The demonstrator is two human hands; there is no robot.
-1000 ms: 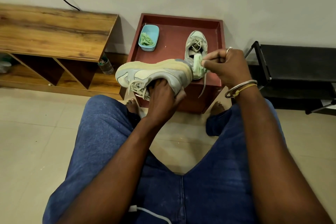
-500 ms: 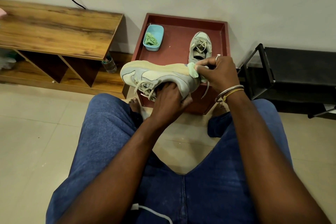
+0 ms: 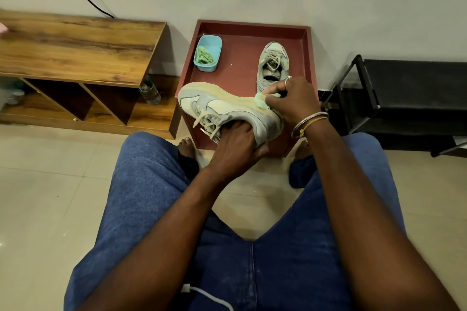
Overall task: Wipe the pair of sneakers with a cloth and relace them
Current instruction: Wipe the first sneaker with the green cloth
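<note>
The left hand (image 3: 235,144) is gripping the tipped sneaker (image 3: 227,106) by its opening. The right hand (image 3: 295,101) is pinching a green cloth (image 3: 261,103) in its fingers (image 3: 274,101) against the sole edge. The other sneaker (image 3: 273,65) is sitting on the maroon worktop (image 3: 252,26) at one o'clock.

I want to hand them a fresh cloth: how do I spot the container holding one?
Find the dark red table against the wall, beyond the person's knees. At its back left corner sits a small light blue tub holding crumpled green cloth. Its only neighbour resting there is a grey sneaker.
</note>
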